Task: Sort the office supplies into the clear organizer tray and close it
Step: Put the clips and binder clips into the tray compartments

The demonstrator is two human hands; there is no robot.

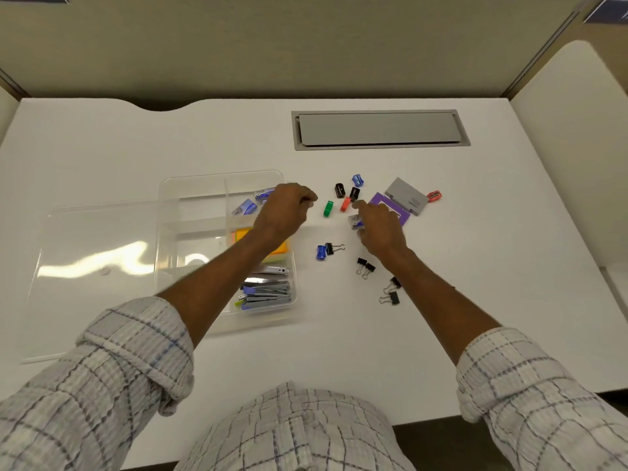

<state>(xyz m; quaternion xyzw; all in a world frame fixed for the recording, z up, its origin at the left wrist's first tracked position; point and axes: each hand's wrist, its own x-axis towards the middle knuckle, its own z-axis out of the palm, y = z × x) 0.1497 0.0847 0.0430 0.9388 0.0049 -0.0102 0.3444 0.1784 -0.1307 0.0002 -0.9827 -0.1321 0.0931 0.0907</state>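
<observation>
The clear organizer tray lies open at centre left, its lid flat to the left. Its right compartments hold staple boxes, orange and yellow sticky notes and staplers. My left hand hovers over the tray's upper right corner, fingers curled with nothing visible in them. My right hand rests on the desk, gripping a small staple box. Loose around it lie sharpeners: green, red, two black, blue. Several black binder clips are nearer me.
A purple notepad and a grey pad lie right of my right hand, with a red sharpener beyond. A blue sharpener sits by a binder clip. A grey cable hatch is set into the desk's far side.
</observation>
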